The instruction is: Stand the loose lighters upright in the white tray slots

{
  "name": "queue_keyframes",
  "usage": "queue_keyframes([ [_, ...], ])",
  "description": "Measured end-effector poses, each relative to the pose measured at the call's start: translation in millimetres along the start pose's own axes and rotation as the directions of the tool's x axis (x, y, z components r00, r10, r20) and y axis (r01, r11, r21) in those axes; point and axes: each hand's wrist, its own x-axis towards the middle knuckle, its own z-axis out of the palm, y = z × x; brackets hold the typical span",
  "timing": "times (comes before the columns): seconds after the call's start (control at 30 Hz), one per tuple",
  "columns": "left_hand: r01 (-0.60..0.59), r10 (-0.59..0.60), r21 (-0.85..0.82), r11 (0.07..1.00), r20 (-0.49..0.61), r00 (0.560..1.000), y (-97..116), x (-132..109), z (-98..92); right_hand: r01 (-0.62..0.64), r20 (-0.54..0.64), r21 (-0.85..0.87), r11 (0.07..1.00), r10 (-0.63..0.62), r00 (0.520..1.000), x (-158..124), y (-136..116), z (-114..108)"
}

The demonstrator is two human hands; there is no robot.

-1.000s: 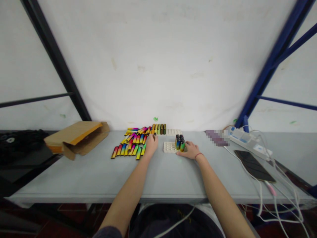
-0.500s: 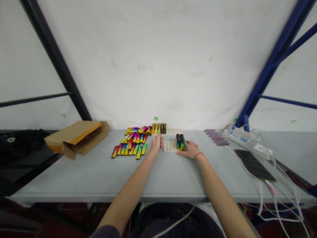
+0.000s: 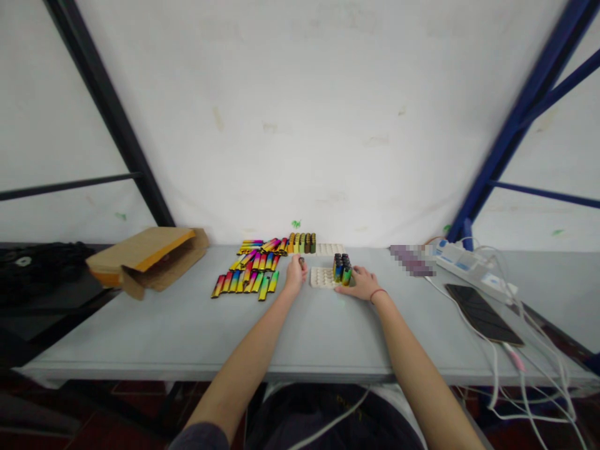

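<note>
Several rainbow-coloured lighters (image 3: 246,278) lie in rows on the grey table (image 3: 187,331), left of centre. My left hand (image 3: 295,275) is just right of that pile, fingers closed round one lighter whose dark tip sticks up. A white tray with round sockets (image 3: 320,277) lies beside it, and a cluster of lighters (image 3: 341,267) stands upright in its right part. My right hand (image 3: 360,282) rests on the table with its fingers curled against the tray's right edge. More lighters (image 3: 302,242) stand in a row at the back, next to a second white tray (image 3: 329,249).
An open cardboard box (image 3: 145,256) lies at the left. To the right are a blurred purple object (image 3: 412,259), a white power strip (image 3: 469,265), a dark phone (image 3: 480,304) and loose cables (image 3: 529,362). A white wall stands close behind.
My left hand left the lighter pile and moved right toward the tray, now with a lighter in its fingers. My right hand stayed at the tray.
</note>
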Motion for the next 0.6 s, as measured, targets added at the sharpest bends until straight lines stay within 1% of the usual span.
queue_keyframes([
  [0.13, 0.043, -0.043, -0.003, 0.999, -0.072, 0.997, 4.8, -4.6, 3.8, 0.006, 0.001, 0.0, 1.0, -0.006, 1.0, 0.9, 0.9, 0.8],
  [0.3, 0.04, -0.04, -0.006, 0.999, -0.126, 0.991, 4.9, -5.9, 5.8, 0.0, -0.012, -0.004, 1.0, 0.0, 1.0, 1.5, 1.1, 2.1],
  [0.43, 0.01, -0.014, -0.024, 1.0, -0.148, 0.989, 1.2, -3.3, 4.7, 0.0, -0.01, -0.008, 1.0, 0.0, 1.0, 1.8, 0.8, 2.3],
  [0.53, -0.023, 0.013, -0.075, 0.997, -0.133, 0.991, -1.4, -0.9, 3.1, 0.0, -0.009, -0.003, 1.0, 0.0, 1.0, 1.6, 0.8, 1.8],
  [0.6, -0.068, 0.054, -0.109, 0.992, -0.124, 0.991, -2.3, 0.5, 2.6, 0.003, -0.008, -0.002, 1.0, -0.003, 1.0, 1.4, 0.8, 1.5],
])
